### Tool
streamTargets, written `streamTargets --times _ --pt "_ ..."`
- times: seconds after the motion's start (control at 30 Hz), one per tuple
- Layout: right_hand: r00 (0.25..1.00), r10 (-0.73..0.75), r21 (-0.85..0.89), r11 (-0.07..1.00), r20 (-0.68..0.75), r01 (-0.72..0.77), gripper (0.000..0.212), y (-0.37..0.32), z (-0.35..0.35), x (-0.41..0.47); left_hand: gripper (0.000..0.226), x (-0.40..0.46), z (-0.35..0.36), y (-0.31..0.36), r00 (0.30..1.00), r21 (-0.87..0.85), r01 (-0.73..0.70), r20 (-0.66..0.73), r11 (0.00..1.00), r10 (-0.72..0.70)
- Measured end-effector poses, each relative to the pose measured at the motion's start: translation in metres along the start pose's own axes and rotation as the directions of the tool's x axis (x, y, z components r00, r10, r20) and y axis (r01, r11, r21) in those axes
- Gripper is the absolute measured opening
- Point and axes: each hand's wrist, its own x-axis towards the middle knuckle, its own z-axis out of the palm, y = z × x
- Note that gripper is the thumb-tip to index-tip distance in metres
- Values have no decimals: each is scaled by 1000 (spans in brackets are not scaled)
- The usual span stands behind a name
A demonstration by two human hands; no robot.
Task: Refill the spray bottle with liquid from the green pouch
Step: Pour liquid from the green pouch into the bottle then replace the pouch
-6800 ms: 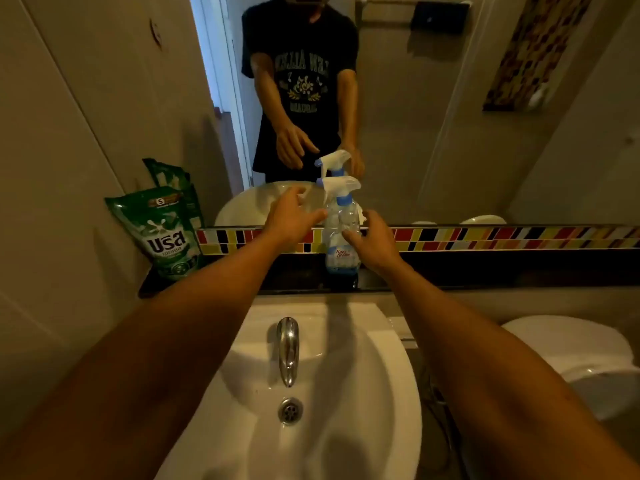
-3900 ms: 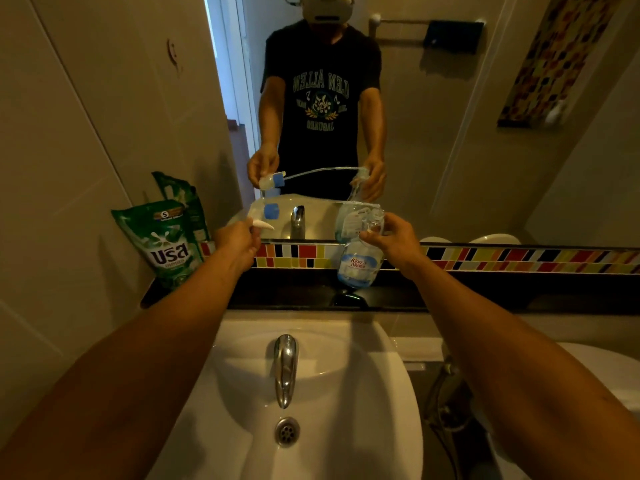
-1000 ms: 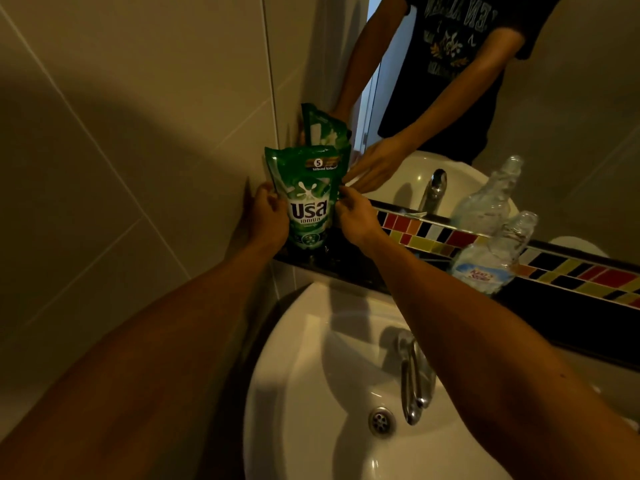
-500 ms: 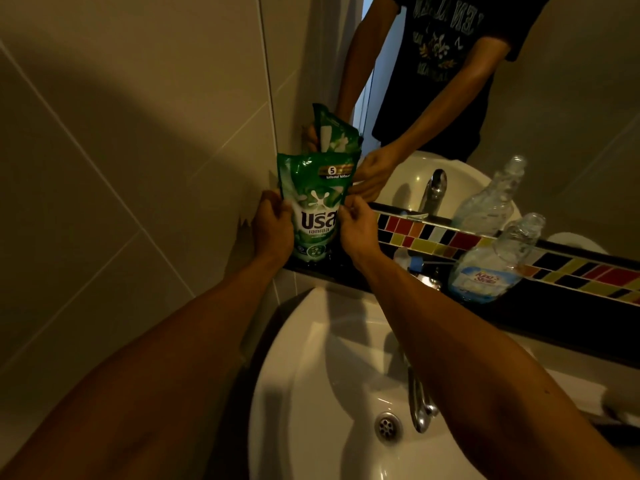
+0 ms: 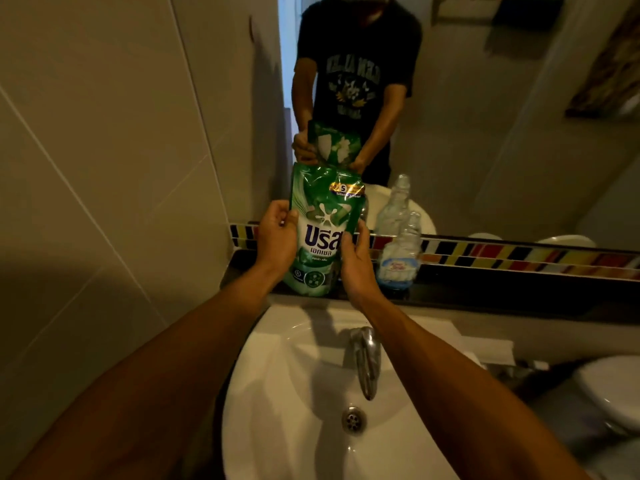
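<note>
The green pouch (image 5: 322, 230) with white lettering is upright in both my hands, held just above the dark shelf (image 5: 485, 289) in front of the mirror. My left hand (image 5: 275, 237) grips its left edge and my right hand (image 5: 356, 265) grips its right side. The clear spray bottle (image 5: 400, 254), with no spray head on its neck, stands on the shelf just to the right of my right hand. The spray head is not visible.
A white sink (image 5: 311, 393) with a chrome tap (image 5: 363, 358) lies below the shelf. A toilet (image 5: 613, 389) sits at the lower right. A strip of coloured tiles (image 5: 519, 254) runs under the mirror. Tiled wall closes the left side.
Both hands lifted the pouch off the left end of the shelf and brought it right, toward the bottle. Earlier, the spray head was taken off the bottle.
</note>
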Motion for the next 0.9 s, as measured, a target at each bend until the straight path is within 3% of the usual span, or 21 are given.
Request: streamTargets --times 0.17,0.23,0.5,0.67,0.9 --pt "996 -75 -74 994 58 79 101 -14 -44 -30 8 -18 41 35 997 -68 39 69 997 -34" --pt "993 -93 -93 991 69 99 111 -17 -56 -35 8 -22 53 44 996 -73 66 62 995 -62" --pt "990 -82 -47 995 117 88 109 -30 -98 -41 8 -37 93 69 987 -103 161 -7 982 -162" --pt "987 -57 -7 998 150 59 105 -30 -106 -44 27 -44 100 79 999 69 50 8 996 -51" --pt "993 -19 19 1000 120 17 115 -37 -95 -43 40 -36 89 88 980 238 -136 173 962 96"
